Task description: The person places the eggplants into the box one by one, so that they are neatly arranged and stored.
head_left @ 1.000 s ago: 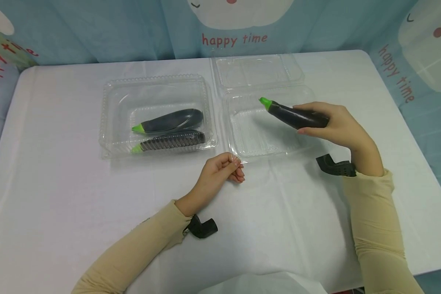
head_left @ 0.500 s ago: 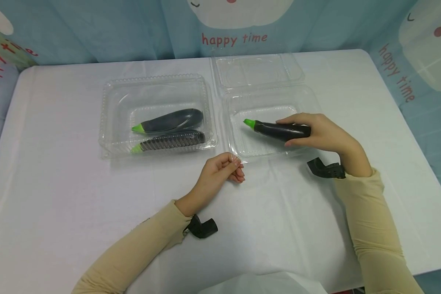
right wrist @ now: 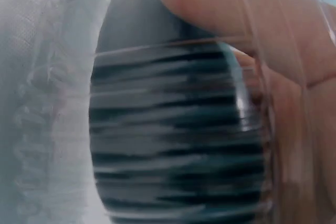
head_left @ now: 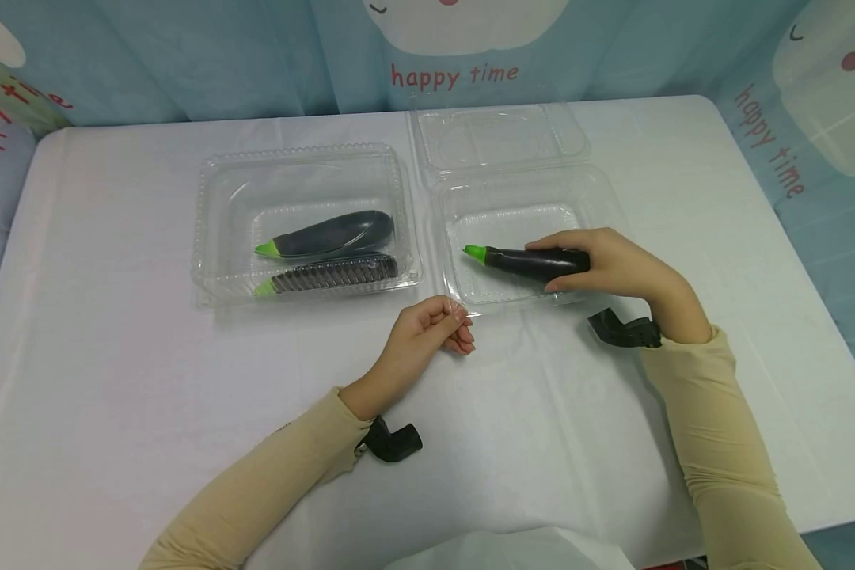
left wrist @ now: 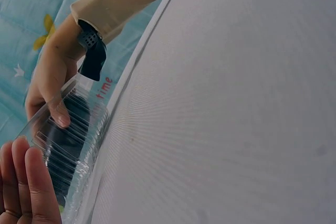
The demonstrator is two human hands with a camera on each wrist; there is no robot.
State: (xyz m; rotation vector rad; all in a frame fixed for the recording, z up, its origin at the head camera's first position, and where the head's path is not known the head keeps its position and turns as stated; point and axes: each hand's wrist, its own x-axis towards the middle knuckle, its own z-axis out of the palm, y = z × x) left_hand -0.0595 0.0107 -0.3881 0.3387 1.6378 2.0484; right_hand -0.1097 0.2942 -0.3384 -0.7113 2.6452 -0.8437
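In the head view my right hand (head_left: 616,265) grips a dark eggplant (head_left: 509,260) with a green stem, thumb on the near side and fingers on the far side. It is inside the open clear plastic clamshell box (head_left: 488,225), stem pointing left. The right wrist view shows the eggplant (right wrist: 168,98) through the ribbed clear wall, beside the thumb (right wrist: 210,3). My left hand (head_left: 427,326) pinches the near left corner of that box between thumb and index finger. In the left wrist view, fingers of the left hand (left wrist: 31,184) appear at the lower left.
Left of the open box stands another clear plastic box (head_left: 295,150) holding two eggplants, an upper one (head_left: 338,234) and a lower one (head_left: 338,273) behind its ribbed wall. The raised lid (head_left: 502,141) lies back toward the blue curtain (head_left: 256,63). A white cloth (head_left: 328,491) covers the table.
My right hand has brought the eggplant left and down into the open box, levelling it on the way. The left hand has stayed at the box's corner.
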